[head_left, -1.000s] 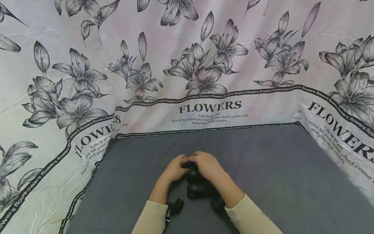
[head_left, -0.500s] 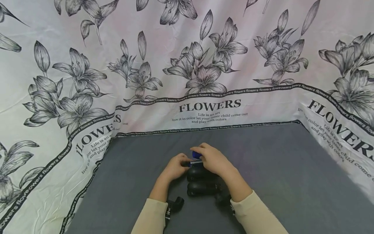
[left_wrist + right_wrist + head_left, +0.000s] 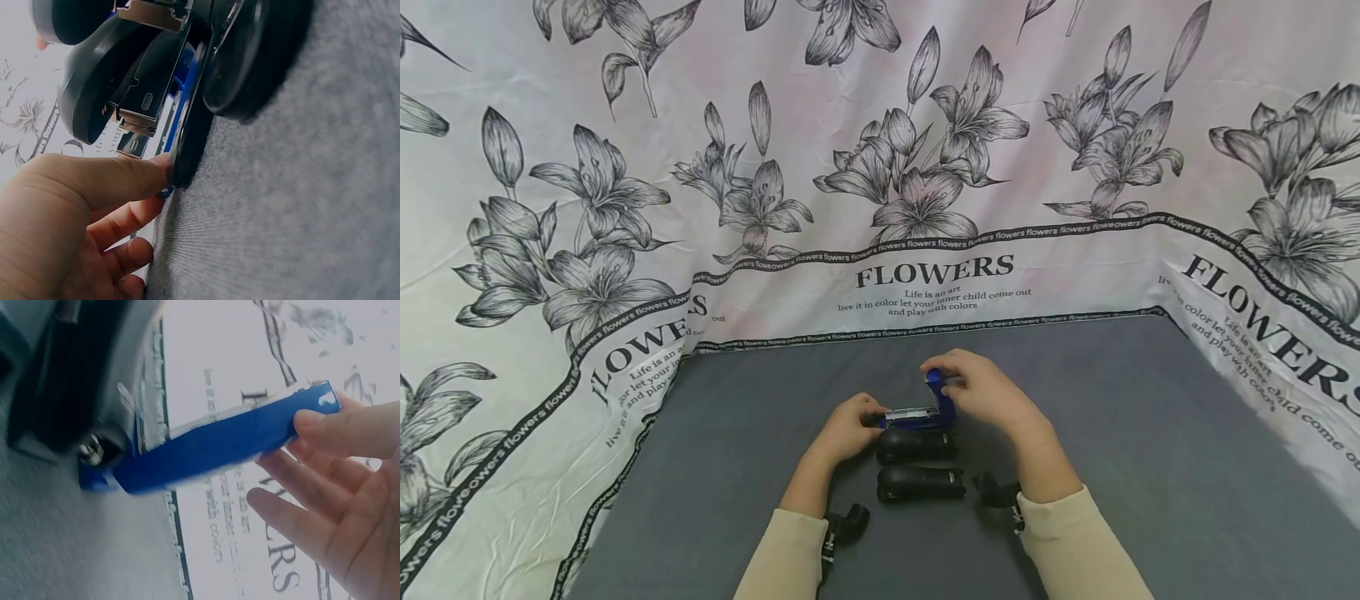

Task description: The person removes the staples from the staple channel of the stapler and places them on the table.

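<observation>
A blue stapler [image 3: 913,423] lies hinged wide on the dark cloth, its staple channel showing silver. My left hand [image 3: 845,429] pinches the left end of its base. Thumb and fingers of my right hand [image 3: 988,392] grip the raised blue arm [image 3: 936,382] near its tip, as the right wrist view shows the arm [image 3: 212,447] with a spring along it. Just in front of the blue stapler lies a black stapler [image 3: 917,447], and a second black stapler [image 3: 921,484] lies parallel nearer to me. Both black staplers stand close to the left hand [image 3: 69,212] in the left wrist view.
Grey cloth [image 3: 1112,450] covers the table. A white curtain [image 3: 925,287] with printed lilies and lettering hangs along its back and sides. Black wrist cameras [image 3: 850,525] are strapped at both cuffs.
The right hand has moved right and up, swinging the blue stapler's arm away from its base toward the hinge. The left hand has held its place. Both black staplers are now uncovered.
</observation>
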Tool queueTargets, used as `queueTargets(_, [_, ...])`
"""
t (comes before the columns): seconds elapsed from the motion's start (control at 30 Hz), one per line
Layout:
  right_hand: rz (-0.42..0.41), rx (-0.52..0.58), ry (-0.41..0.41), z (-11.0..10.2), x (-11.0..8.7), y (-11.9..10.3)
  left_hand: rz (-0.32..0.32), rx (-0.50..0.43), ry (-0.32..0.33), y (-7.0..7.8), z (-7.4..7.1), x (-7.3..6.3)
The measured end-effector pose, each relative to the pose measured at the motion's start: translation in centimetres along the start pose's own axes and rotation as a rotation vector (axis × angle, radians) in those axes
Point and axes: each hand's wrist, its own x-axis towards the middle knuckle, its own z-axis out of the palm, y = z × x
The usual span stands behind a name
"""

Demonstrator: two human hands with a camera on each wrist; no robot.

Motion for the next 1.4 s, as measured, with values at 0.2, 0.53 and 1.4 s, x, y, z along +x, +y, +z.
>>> queueTargets(0.2, [0.064, 0.028, 0.031, -1.2, -0.6, 0.7, 0.006, 0.011, 0.002, -0.3, 0.1, 0.0])
queueTargets(0.53, [0.193, -0.024, 0.092, -2.7, -1.4, 1.2, 0.009, 0.007, 0.008, -0.4, 0.1, -0.1])
queueTargets(1.4, [0.43, -0.175, -0.074, -4.3, -2.3, 4.6, -0.007, -0.012, 0.024, -0.2, 0.0, 0.1])
